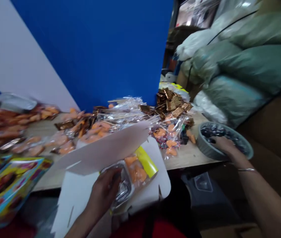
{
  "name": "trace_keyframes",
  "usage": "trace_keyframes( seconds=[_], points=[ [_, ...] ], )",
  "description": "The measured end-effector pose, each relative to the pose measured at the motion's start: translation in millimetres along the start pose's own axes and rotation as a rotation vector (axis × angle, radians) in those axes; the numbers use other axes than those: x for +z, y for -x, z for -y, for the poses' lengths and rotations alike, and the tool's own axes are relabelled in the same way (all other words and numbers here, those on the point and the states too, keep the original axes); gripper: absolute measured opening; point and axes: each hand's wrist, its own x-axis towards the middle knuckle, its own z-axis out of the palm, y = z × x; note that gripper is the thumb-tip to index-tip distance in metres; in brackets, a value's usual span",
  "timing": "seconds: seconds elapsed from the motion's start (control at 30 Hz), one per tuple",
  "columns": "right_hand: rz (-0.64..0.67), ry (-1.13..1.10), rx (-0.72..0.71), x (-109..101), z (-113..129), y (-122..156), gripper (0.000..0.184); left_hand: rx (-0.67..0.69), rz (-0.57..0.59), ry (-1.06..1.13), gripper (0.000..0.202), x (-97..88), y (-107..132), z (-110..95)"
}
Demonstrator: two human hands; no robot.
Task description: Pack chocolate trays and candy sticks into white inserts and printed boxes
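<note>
Head view: green sacks (244, 96) are lying beyond the right hand (221, 144); a raised flap (110, 145) is separating the left hand (105, 188) from wrapped orange pieces (95, 130). Under its bent fingers, a white carton (162, 172) is holding a silvery tray (129, 186). Under the right hand, a gray basin (206, 148) is containing dark packets (213, 130). Whether either is pinching, I cannot tell.

Sacks (259, 66), packets (172, 102) and a carton (160, 168) suggest a workshop.

white box (160, 162), yellow strip (146, 162), orange pieces (137, 173), grey-green basin (209, 150), bronze packets (171, 103), plain blue panel (105, 49).
</note>
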Motion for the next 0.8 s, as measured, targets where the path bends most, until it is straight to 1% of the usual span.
trace_keyframes(
  seconds=[0.07,0.1,0.13,0.17,0.23,0.3,0.33,0.37,0.43,0.47,0.5,0.53,0.57,0.63,0.7,0.73,0.77,0.8],
  points=[
    [0.094,-0.006,0.015,4.1,-3.1,-8.7,0.021,-0.162,0.064,0.106,0.027,-3.3,-0.6,-8.6],
    [0.121,-0.011,0.024,4.7,-3.6,-12.1,0.019,-0.212,0.077,0.134,0.029,-4.6,-0.8,-10.8],
    [0.117,-0.023,0.028,4.2,-3.7,-14.2,0.017,-0.223,0.072,0.123,0.029,-5.8,-0.7,-11.9],
    [0.091,-0.038,0.033,2.7,-3.5,-14.7,0.014,-0.190,0.058,0.072,0.028,-6.7,-0.4,-11.9],
    [-0.029,-0.075,0.037,-2.6,-1.2,-10.3,0.013,-0.046,0.023,-0.101,0.024,-7.2,0.7,-8.3],
    [-0.214,-0.097,0.041,-9.6,6.1,0.5,0.022,0.098,0.020,-0.246,0.023,-4.7,2.2,-0.9],
    [-0.322,-0.109,0.039,-13.2,13.0,7.7,0.029,0.140,0.022,-0.287,0.023,-2.2,2.9,3.6],
    [-0.431,-0.136,0.020,-16.5,22.7,15.8,0.035,0.164,0.026,-0.310,0.023,0.7,3.5,8.3],
    [-0.610,-0.258,-0.086,-21.1,51.0,33.5,0.043,0.175,0.038,-0.322,0.025,7.0,4.0,16.4],
    [-0.650,-0.359,-0.175,-21.5,69.5,42.6,0.044,0.175,0.050,-0.322,0.026,9.7,3.9,19.4],
    [-0.638,-0.470,-0.258,-20.0,90.5,51.7,0.040,0.175,0.068,-0.323,0.026,11.9,3.8,21.5],
    [-0.571,-0.591,-0.329,-16.4,113.4,60.8,0.032,0.171,0.091,-0.329,0.026,13.3,3.6,22.6],
    [-0.453,-0.728,-0.371,-10.6,138.0,70.3,0.026,0.164,0.114,-0.338,0.025,14.1,3.6,22.7],
    [-0.180,-1.019,-0.393,6.1,190.3,92.0,0.021,0.147,0.132,-0.347,0.026,13.4,4.5,20.2],
    [0.063,-1.226,-0.399,24.4,243.2,120.3,0.021,0.117,0.101,-0.319,0.033,10.4,6.6,15.3],
    [0.164,-1.276,-0.421,31.9,267.9,137.1,0.020,0.098,0.073,-0.291,0.038,8.5,7.8,12.7],
    [0.256,-1.276,-0.467,37.4,290.3,154.6,0.019,0.081,0.041,-0.259,0.044,6.6,8.9,10.4],
    [0.320,-1.236,-0.543,40.6,309.4,171.7,0.017,0.070,0.012,-0.231,0.048,4.9,9.8,8.9]
  ],
)
